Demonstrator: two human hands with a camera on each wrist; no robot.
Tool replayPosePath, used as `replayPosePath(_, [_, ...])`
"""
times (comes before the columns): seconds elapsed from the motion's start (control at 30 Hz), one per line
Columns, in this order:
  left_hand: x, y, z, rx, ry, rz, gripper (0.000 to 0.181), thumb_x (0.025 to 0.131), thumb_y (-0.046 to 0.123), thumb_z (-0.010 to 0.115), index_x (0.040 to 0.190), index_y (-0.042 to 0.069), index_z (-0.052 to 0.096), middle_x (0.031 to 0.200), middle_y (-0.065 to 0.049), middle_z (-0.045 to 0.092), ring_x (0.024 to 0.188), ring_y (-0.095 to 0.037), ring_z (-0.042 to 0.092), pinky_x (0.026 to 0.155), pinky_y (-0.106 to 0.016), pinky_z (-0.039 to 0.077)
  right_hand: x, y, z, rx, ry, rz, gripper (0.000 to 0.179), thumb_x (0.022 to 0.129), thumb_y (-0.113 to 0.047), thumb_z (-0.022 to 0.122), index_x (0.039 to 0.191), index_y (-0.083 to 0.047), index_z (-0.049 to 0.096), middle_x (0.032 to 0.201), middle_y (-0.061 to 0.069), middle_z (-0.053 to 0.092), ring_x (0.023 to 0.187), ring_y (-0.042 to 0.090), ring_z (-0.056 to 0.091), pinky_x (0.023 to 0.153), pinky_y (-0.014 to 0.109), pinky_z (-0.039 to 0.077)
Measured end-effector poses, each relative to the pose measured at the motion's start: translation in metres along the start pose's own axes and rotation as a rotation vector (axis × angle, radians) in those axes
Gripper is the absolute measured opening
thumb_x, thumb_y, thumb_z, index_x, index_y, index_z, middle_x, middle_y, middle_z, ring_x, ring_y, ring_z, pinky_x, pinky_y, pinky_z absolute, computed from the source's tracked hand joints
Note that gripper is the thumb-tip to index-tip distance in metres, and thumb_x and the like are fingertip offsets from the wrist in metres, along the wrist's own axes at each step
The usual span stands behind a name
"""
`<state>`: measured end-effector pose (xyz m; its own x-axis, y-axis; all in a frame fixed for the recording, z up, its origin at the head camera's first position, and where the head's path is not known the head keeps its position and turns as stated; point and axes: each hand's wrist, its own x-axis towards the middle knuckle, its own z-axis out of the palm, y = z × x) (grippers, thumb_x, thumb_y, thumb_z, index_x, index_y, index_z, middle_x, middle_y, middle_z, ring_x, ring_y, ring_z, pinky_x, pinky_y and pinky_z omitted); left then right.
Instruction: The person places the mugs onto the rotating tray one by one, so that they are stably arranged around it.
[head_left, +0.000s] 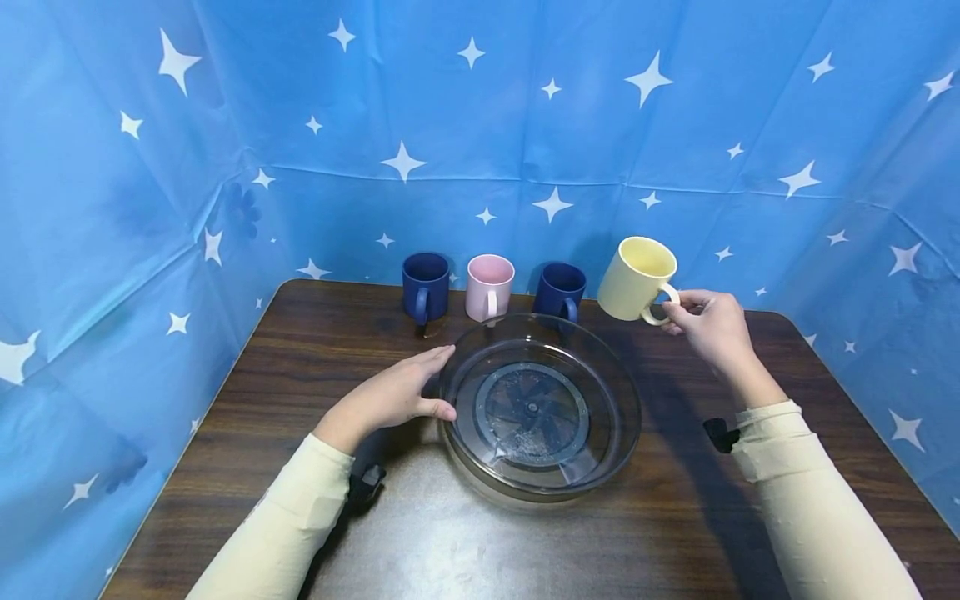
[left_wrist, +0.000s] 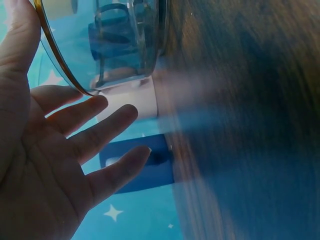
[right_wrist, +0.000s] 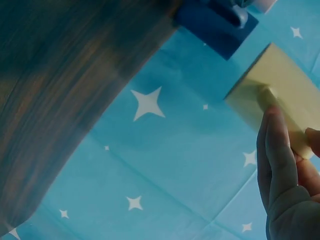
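My right hand [head_left: 716, 325] pinches the handle of a pale yellow mug [head_left: 626, 287] between thumb and fingers. The mug hangs tilted above the table's back right part; in the right wrist view the yellow mug [right_wrist: 285, 80] stands apart from the wood. At the left side of a round, clear, smoky glass bowl [head_left: 592, 442] is my left hand [head_left: 393, 392], thumb and fingers spread. The left wrist view has its thumb and index finger right at the glass bowl's rim [left_wrist: 54, 57], the other fingers stretched out below.
Behind the bowl stand a dark blue mug [head_left: 425, 287], a pink mug [head_left: 480, 296] and another dark blue mug [head_left: 551, 292] in a row. The bowl's far rim overlaps the second blue one. A blue star-patterned cloth [head_left: 480, 125] surrounds the dark wood table [head_left: 360, 542].
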<state>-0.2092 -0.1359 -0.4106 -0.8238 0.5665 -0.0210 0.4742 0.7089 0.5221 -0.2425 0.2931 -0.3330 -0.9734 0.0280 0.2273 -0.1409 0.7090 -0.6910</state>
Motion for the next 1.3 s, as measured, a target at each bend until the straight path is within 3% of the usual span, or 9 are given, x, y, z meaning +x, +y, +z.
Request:
replayPosePath(0.3, [0.0,0.001,-0.001,-0.006,-0.002,-0.005,0.095,0.088,0.038,0.077,0.158,-0.003,0.027,0.163,-0.022,0.028,0.149,-0.037,0.03,0.12,-0.05,0.026,-0.009,-0.01,0.001,-0.042,-0.042,-0.084,0.031,0.101,-0.015,0.064,0.121,0.009,0.068,0.096,0.025,0.074,0.066,0.001,0.067,0.06,0.018,0.047])
replayPosePath(0.6, [0.001,0.001,-0.001,-0.008,-0.006,-0.005,0.095,0.088,0.037,0.077,0.157,-0.004,0.027,0.163,-0.023,0.028,0.149,-0.036,0.031,0.12,-0.05,0.026,-0.013,-0.019,0.016,-0.04,-0.104,-0.12,0.03,0.102,-0.014,0.063,0.121,0.009,0.068,0.103,0.025,0.072,0.079,0.026,0.074,0.065,0.02,0.049])
replayPosePath(0.8, [0.0,0.001,-0.001,-0.015,-0.008,-0.007,0.095,0.088,0.036,0.077,0.157,-0.003,0.027,0.163,-0.023,0.028,0.149,-0.036,0.03,0.12,-0.05,0.026,-0.012,-0.019,0.03,0.017,-0.176,-0.128,0.027,0.102,-0.013,0.064,0.119,0.007,0.07,0.107,0.022,0.07,0.08,0.025,0.073,0.071,0.026,0.055])
replayPosePath(1.13, [-0.001,0.002,-0.001,-0.018,-0.006,-0.012,0.095,0.088,0.037,0.077,0.158,-0.003,0.027,0.163,-0.022,0.028,0.149,-0.036,0.03,0.12,-0.05,0.025,-0.005,-0.015,0.055,0.103,-0.273,-0.166,0.021,0.099,-0.006,0.066,0.112,0.009,0.072,0.104,0.021,0.07,0.074,0.019,0.072,0.066,0.027,0.057])
replayPosePath(1.3, [0.0,0.001,-0.001,-0.018,-0.008,-0.012,0.095,0.088,0.037,0.077,0.158,-0.003,0.027,0.163,-0.022,0.028,0.149,-0.036,0.03,0.12,-0.05,0.026,-0.002,-0.01,0.067,0.114,-0.34,-0.165,0.019,0.098,-0.003,0.065,0.112,0.009,0.072,0.104,0.021,0.069,0.078,0.025,0.073,0.074,0.042,0.061])
